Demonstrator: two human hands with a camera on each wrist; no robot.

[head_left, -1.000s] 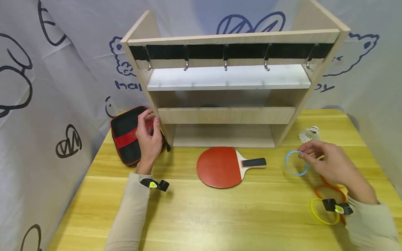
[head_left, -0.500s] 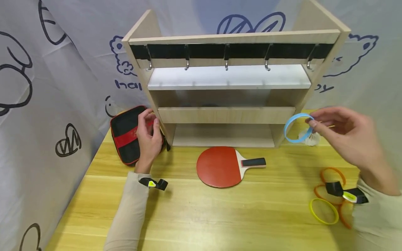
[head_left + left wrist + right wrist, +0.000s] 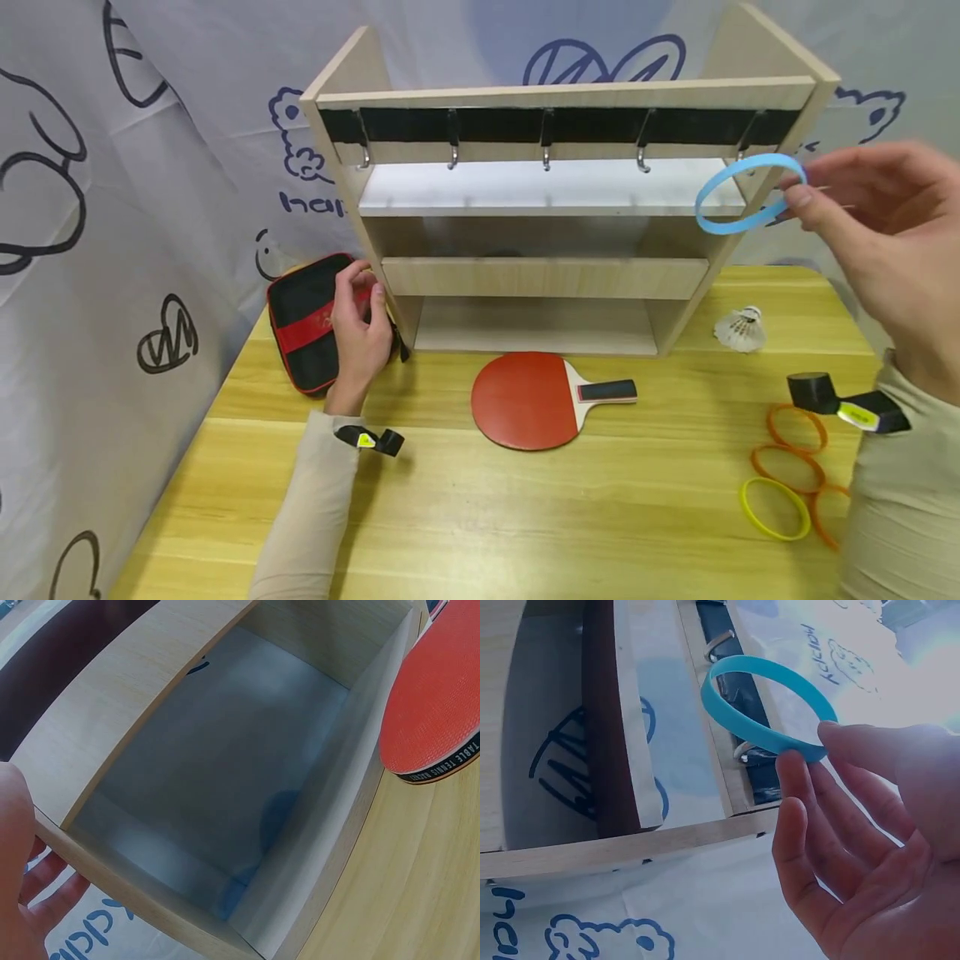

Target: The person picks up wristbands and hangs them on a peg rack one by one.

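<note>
A light blue silicone wristband [image 3: 738, 193] is pinched in my right hand [image 3: 885, 225], raised in front of the right end of the wooden rack [image 3: 543, 277]. In the right wrist view the wristband [image 3: 769, 742] sits between thumb and fingertips, overlapping the black strip with metal hooks [image 3: 739, 754]. The rightmost hook lies right behind it in the head view. My left hand [image 3: 360, 333] touches the rack's left side, its fingers loosely curved. In the left wrist view, the fingers of the left hand [image 3: 52, 900] lie along the outer side panel [image 3: 142, 896].
A red table tennis paddle [image 3: 525, 402] lies before the rack. The black and red case [image 3: 303, 350] is at left, partly behind my left hand. At right lie a shuttlecock [image 3: 741, 330], several orange wristbands [image 3: 776, 450] and a yellow wristband [image 3: 806, 525]. Patterned cloth surrounds the wooden table [image 3: 525, 533].
My right hand has lifted the blue wristband from low over the table up to hook height, moving slightly right. The left hand has stayed at the rack's side.
</note>
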